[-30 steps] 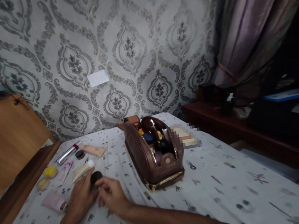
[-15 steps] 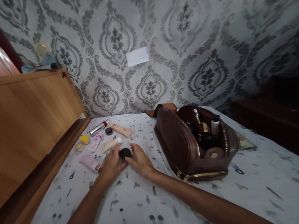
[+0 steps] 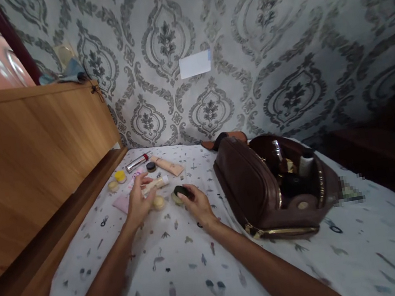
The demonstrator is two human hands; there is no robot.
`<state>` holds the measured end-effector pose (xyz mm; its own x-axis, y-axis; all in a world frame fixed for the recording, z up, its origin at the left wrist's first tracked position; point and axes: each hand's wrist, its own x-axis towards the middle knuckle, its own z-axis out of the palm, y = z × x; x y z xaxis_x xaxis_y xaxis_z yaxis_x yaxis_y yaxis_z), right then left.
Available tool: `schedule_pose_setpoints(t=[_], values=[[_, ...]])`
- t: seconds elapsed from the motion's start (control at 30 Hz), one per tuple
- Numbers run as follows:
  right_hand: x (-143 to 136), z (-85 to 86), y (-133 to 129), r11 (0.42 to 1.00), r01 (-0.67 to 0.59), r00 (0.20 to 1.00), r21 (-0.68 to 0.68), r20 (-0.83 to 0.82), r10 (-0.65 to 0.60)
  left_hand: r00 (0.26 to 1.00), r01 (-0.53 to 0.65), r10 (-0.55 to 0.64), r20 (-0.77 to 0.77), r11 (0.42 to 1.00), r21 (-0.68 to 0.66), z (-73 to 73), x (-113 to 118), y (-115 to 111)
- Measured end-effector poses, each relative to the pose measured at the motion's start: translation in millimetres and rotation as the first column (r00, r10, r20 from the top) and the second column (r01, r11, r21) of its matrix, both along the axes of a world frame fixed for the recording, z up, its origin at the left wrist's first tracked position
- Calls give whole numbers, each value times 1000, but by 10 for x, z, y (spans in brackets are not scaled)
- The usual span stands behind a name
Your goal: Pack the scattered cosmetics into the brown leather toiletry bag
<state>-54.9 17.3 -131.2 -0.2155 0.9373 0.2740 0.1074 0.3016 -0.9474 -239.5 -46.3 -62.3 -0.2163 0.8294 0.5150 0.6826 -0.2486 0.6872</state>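
Observation:
My right hand (image 3: 200, 205) grips a small round jar with a dark green lid (image 3: 181, 191), which is tilted just above the cloth. To its left, my left hand (image 3: 141, 202) has its fingers apart over a cream tube with a white cap (image 3: 158, 182). A small pale yellow pot (image 3: 159, 203) sits by my left thumb. Partly covered by that hand are a pink tube (image 3: 120, 203) and a small pink-and-white tube (image 3: 134, 178).
Behind lie a peach tube (image 3: 168, 165), a small dark-lidded pot (image 3: 151, 167), a silver tube (image 3: 137, 163), a yellow-lidded pot (image 3: 119, 176) and a pale pot (image 3: 113, 186). An open brown bag (image 3: 249, 185) stands right; a wooden panel (image 3: 40, 159) rises left.
My hands have moved apart. The dark-lidded jar, earlier between both hands, is in my right hand alone and tilted. The pale yellow pot now shows between them. The view has shifted slightly.

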Motion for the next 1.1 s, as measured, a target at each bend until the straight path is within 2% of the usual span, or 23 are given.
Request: schedule_pose_setpoints(t=[0.07, 0.17, 0.27, 0.33, 0.4, 0.57, 0.67, 0.77, 0.87, 0.93, 1.0, 1.07, 1.1], values=[[-4, -19, 5, 1000, 0, 1000, -3, -25, 0, 1000, -19, 19, -14, 1000, 0, 7, -20, 3], [-5, -10, -11, 1000, -13, 999, -1, -47, 13, 977, -41, 36, -212, 999, -23, -20, 56, -32], [7, 29, -44, 1000, -21, 998, 1, -59, 21, 894, -15, -5, -448, 999, -41, -60, 188, -80], [13, 52, -72, 1000, -16, 998, 2, -68, 16, 844, 3, -34, -536, 998, -59, -88, 256, -105], [11, 59, -98, 1000, 1, 997, -3, -80, -1, 826, 2, -29, -562, 999, -49, -125, 292, -118], [-10, 31, -102, 995, 96, 985, -26, -140, -99, 837, 37, -28, -546, 999, 4, -298, 291, -73], [-8, 38, -93, 990, 98, 949, -100, -290, -123, 825, 63, -30, -565, 997, 38, -419, 278, -16], [-10, 99, -124, 977, 45, 892, -210, -431, -134, 787, 95, -22, -617, 992, 85, -501, 264, 34], [-31, 245, -210, 948, -76, 816, -310, -566, -119, 744, 103, -4, -668, 989, 109, -552, 240, 75], [-40, 409, -286, 913, -215, 730, -346, -678, -85, 730, 107, 2, -683, 987, 117, -592, 214, 103], [-12, 640, -357, 859, -375, 617, -348, -785, -49, 722, 118, 12, -692, 983, 140, -639, 180, 132], [82, 941, -406, 798, -508, 528, -325, -849, -10, 721, 124, 14, -693, 981, 149, -681, 148, 155], [160, 1112, -416, 785, -553, 494, -278, -869, 40, 725, 118, 12, -688, 983, 141, -695, 136, 162]])
